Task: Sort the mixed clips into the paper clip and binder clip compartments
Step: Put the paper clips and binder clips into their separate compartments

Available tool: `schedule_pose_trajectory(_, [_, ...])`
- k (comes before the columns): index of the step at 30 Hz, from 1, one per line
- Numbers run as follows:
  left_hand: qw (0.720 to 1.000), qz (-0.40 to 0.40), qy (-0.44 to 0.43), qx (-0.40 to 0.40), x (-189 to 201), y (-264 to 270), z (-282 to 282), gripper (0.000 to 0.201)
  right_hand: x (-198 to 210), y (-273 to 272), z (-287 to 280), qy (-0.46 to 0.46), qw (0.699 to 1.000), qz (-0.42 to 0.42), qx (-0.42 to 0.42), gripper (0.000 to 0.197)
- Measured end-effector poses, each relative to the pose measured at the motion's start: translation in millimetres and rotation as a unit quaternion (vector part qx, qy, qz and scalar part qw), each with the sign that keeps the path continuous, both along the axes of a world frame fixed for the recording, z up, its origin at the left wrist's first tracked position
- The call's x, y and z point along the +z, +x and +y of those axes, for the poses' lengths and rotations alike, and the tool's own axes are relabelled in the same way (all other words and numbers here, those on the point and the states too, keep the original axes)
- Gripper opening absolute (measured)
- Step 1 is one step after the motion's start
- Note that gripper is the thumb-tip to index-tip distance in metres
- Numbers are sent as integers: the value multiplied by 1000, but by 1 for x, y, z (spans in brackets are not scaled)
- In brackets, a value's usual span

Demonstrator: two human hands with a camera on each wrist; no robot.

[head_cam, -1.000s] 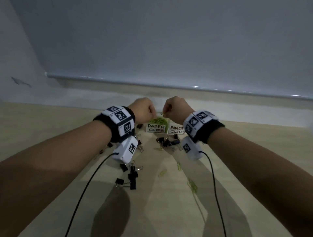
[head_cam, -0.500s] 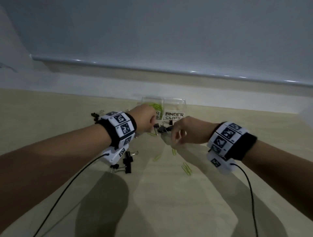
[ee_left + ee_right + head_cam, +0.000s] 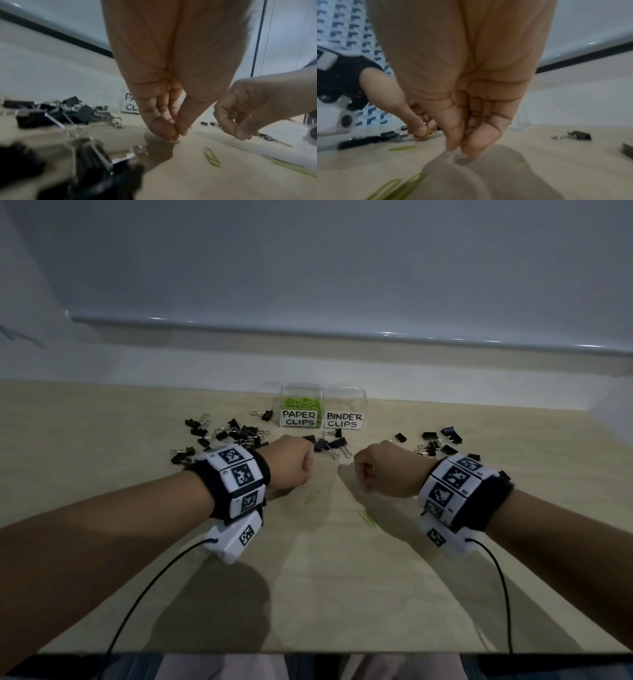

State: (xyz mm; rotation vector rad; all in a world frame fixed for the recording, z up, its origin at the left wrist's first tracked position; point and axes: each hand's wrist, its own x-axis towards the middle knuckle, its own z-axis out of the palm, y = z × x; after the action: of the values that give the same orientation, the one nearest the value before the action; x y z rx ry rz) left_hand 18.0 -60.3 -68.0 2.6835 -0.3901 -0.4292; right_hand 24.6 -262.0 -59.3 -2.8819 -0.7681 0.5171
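Note:
Two clear compartments stand at the back: the one labelled PAPER CLIPS [image 3: 301,405] holds green paper clips, and I see nothing inside the one labelled BINDER CLIPS [image 3: 344,409]. My left hand [image 3: 310,463] is down at the table, its fingertips [image 3: 176,133] pinching a small green paper clip [image 3: 429,132]. My right hand [image 3: 359,474] is beside it, thumb and fingers [image 3: 471,142] pinching a green paper clip [image 3: 464,142] just above the wood. Loose green paper clips [image 3: 311,496] [image 3: 366,518] lie between and in front of the hands.
Black binder clips lie in a pile at the left [image 3: 236,433], a few in front of the compartments [image 3: 334,445] and more at the right [image 3: 442,440]. A wall runs behind the wooden table [image 3: 308,594]. Cables trail from both wrist cameras.
Both hands came back from over the compartments towards me and down to the table. They now pinch clips near the loose green ones.

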Motion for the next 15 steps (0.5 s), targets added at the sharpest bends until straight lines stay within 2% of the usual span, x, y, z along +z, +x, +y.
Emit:
schedule_pose_trajectory(4, [1000, 2, 1, 12, -3, -20, -6, 22, -10, -22, -17, 20, 999, -11, -35, 26])
schedule_pose_trajectory(8, [1000, 9, 10, 20, -3, -23, -9, 18, -10, -33, -21, 23, 997, -1, -78, 17])
schedule_pose_trajectory(9, [1000, 13, 12, 24, -4, -22, -10, 22, -10, -35, -20, 25, 996, 5, -86, 18])
schedule_pose_trajectory(12, [999, 15, 25, 33, -9, -22, -15, 24, -12, -40, -12, 7, 996, 20, -86, 30])
schedule_pose_trajectory(15, [999, 16, 23, 24, -12, -22, -20, 18, -16, -43, -4, 3, 998, 12, -67, 24])
